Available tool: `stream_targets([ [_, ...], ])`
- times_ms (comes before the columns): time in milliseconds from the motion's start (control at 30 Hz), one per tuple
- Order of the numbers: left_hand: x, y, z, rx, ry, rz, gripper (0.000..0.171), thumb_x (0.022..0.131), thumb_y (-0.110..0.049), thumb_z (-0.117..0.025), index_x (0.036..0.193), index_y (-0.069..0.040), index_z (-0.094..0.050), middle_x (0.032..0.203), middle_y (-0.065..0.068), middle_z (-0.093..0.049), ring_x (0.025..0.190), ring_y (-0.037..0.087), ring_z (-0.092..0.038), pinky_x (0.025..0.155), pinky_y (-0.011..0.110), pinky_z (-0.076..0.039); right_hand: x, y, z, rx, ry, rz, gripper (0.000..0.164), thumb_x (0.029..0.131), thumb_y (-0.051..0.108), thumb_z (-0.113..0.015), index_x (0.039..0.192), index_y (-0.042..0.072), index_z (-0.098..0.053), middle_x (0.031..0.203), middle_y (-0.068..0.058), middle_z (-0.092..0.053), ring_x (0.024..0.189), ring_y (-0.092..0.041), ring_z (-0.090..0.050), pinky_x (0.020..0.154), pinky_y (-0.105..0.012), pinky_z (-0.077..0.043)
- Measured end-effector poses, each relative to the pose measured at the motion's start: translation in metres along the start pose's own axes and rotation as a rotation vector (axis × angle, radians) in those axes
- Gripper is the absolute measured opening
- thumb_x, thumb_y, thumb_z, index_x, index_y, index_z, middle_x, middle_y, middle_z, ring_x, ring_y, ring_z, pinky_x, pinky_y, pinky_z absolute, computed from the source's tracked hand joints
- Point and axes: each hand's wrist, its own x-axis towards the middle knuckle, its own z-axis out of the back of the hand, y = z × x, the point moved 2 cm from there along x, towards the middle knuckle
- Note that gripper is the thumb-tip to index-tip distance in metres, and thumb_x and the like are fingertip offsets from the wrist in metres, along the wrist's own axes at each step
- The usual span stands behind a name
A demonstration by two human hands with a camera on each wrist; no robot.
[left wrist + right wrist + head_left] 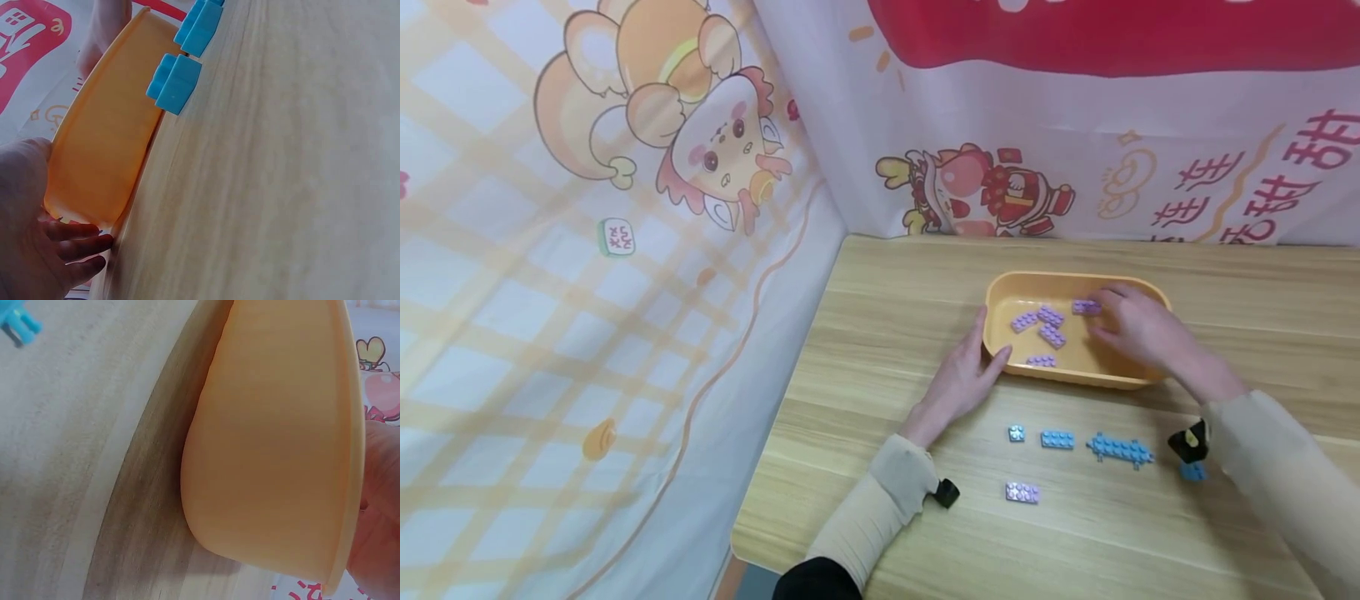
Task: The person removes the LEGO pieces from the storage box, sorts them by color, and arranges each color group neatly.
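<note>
A yellow plastic tray (1060, 377) stands on the table with several purple toy building bricks (1052, 335) inside. My left hand (958, 379) holds its left near corner, the thumb on the near side and fingers along the end. Reaching over the tray's right side, my right hand (1138, 329) has its fingertips at a purple brick (1086, 307) near the far wall, with the thumb apart from it. In the right wrist view, the tray wall (275, 437) hides most of those fingers.
In front of the tray lie a small blue brick (1017, 433), a longer blue brick (1057, 439) and a long blue piece with side knobs (1120, 450). Another blue piece (1192, 472) is by the right sleeve. One purple brick (1022, 492) lies nearer. Printed cloth (820, 125) borders the table (880, 333).
</note>
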Motion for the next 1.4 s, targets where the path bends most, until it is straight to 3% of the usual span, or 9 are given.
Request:
stream_targets([
  [433, 0.000, 0.001, 0.000, -0.017, 0.004, -0.003, 0.086, 0.115, -0.060, -0.044, 0.179, -0.020, -0.002, 0.184, 0.005, -0.023, 0.168, 0.027, -0.034, 0.140, 0.042, -0.030, 0.019, -0.004, -0.012, -0.014, 0.127, -0.057, 0.051, 0.097, 0.007, -0.081, 0.140, -0.012, -0.061, 0.137, -0.037, -0.064, 0.128, -0.053, -0.063, 0.113, -0.070, -0.054],
  [667, 0.000, 0.000, 0.000, -0.011, 0.009, 0.004, 0.086, 0.115, -0.061, -0.042, 0.179, -0.021, -0.001, 0.184, 0.005, -0.024, 0.167, 0.027, -0.036, 0.139, 0.042, -0.031, 0.021, -0.005, -0.019, -0.060, 0.110, -0.088, 0.037, 0.101, 0.007, -0.077, 0.132, -0.009, -0.065, 0.132, -0.034, -0.067, 0.124, -0.050, -0.066, 0.110, -0.068, -0.057],
  [900, 0.000, 0.000, 0.000, 0.002, 0.008, 0.012, 0.085, 0.115, -0.058, -0.044, 0.179, -0.022, -0.001, 0.184, 0.006, -0.025, 0.167, 0.028, -0.037, 0.139, 0.042, -0.032, 0.016, -0.005, -0.020, -0.083, 0.081, -0.048, 0.028, 0.100, 0.009, -0.080, 0.121, -0.007, -0.071, 0.119, -0.031, -0.072, 0.110, -0.045, -0.072, 0.099, -0.064, -0.062],
  [1167, 0.000, 0.000, 0.000, -0.008, 0.006, -0.005, 0.086, 0.115, -0.059, -0.043, 0.179, -0.020, -0.001, 0.184, 0.006, -0.024, 0.167, 0.028, -0.036, 0.139, 0.041, -0.031, -0.006, 0.003, -0.001, -0.017, -0.053, 0.026, 0.025, 0.098, 0.015, -0.084, 0.112, -0.004, -0.074, 0.109, -0.026, -0.076, 0.100, -0.042, -0.074, 0.090, -0.063, -0.065],
  [1400, 0.000, 0.000, 0.000, -0.006, 0.007, -0.004, 0.086, 0.115, -0.059, -0.043, 0.179, -0.020, -0.001, 0.184, 0.008, -0.024, 0.167, 0.028, -0.036, 0.139, 0.042, -0.031, -0.034, 0.021, 0.019, -0.027, -0.288, 0.246, 0.027, 0.077, -0.005, -0.095, 0.097, -0.001, -0.077, 0.090, -0.015, -0.075, 0.079, -0.028, -0.072, 0.069, -0.051, -0.067],
])
